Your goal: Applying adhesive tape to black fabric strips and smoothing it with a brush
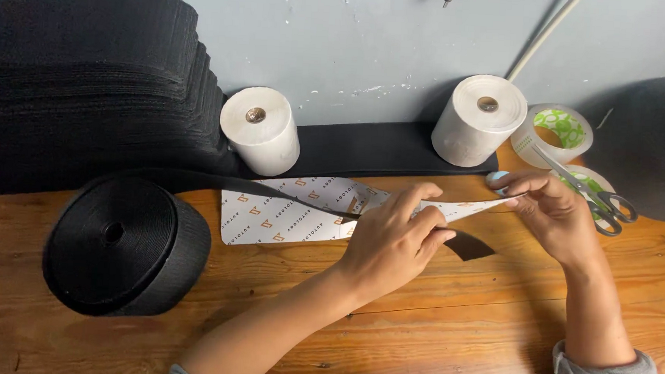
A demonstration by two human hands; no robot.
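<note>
A white printed paper sheet (278, 211) with small orange marks lies on the wooden table (447, 322), its right end lifted. My left hand (390, 239) pinches the sheet near its middle, over a black elastic strap (219, 181) that runs from a big black roll (121, 244). My right hand (547, 210) holds the sheet's pointed right tip, raised off the table. The strap's loose end (468, 246) pokes out just right of my left hand.
Two white paper rolls (261, 129) (479, 119) stand at the wall. Scissors (590, 191) rest on clear tape rolls (554, 132) at right. A stack of black fabric (88, 75) fills the back left; a black round shape (653, 143) sits far right.
</note>
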